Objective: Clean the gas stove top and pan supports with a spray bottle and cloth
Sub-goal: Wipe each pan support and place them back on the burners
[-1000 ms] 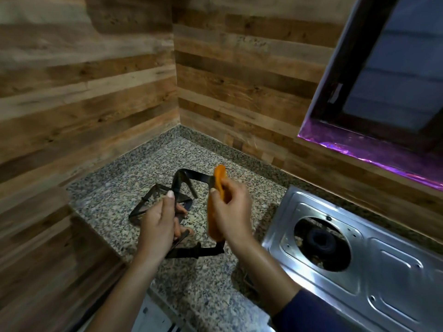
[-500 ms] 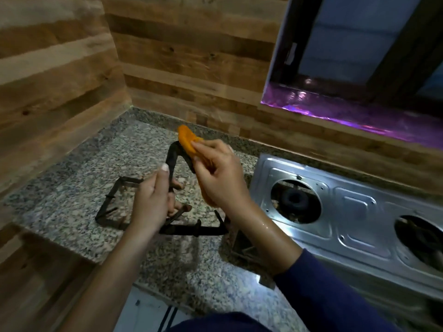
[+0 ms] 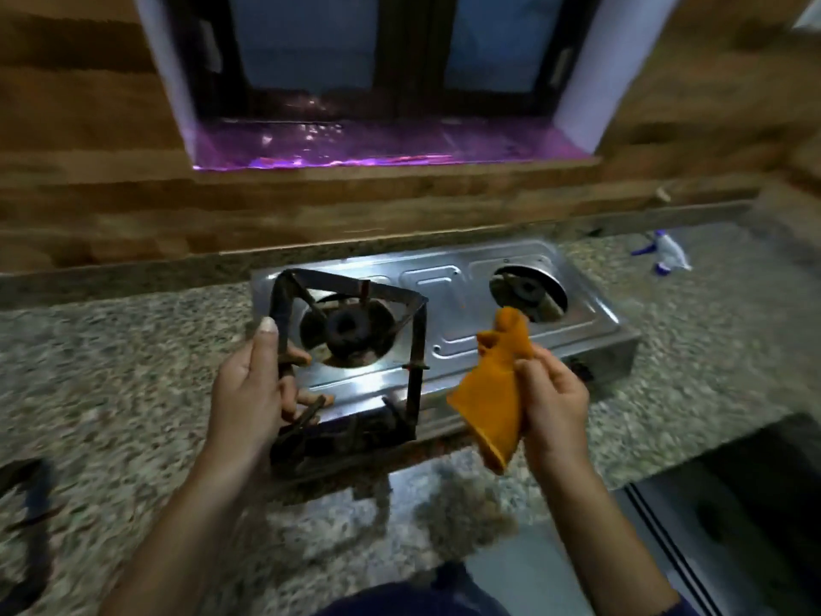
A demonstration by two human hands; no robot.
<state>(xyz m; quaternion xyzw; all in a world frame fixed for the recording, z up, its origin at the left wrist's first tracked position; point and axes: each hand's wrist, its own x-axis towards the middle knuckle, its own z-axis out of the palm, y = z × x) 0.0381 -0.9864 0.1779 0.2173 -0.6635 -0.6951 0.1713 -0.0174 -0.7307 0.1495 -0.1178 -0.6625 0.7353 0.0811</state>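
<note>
Counter: speckled granite counter (image 3: 133,393) under a window (image 3: 377,60); steel two-burner stove (image 3: 466,286) against the wall.
Left hand (image 3: 249,393): fingers clenched round the black pan support (image 3: 346,357), held tilted over the left burner (image 3: 346,331), probably for reseating.
Right hand (image 3: 555,406): grasping the orange cloth (image 3: 493,393), bunched, clear of the support.
Spray bottle (image 3: 666,255): on the counter, far right, blurred.
Second support (image 3: 26,504): apparently lower left, indistinct.

The speckled granite desk (image 3: 133,393) is carrying the steel stove (image 3: 471,304) at its middle, a spray bottle (image 3: 665,256) lying far right, and a dark blurred object (image 3: 26,526) at left.
</note>
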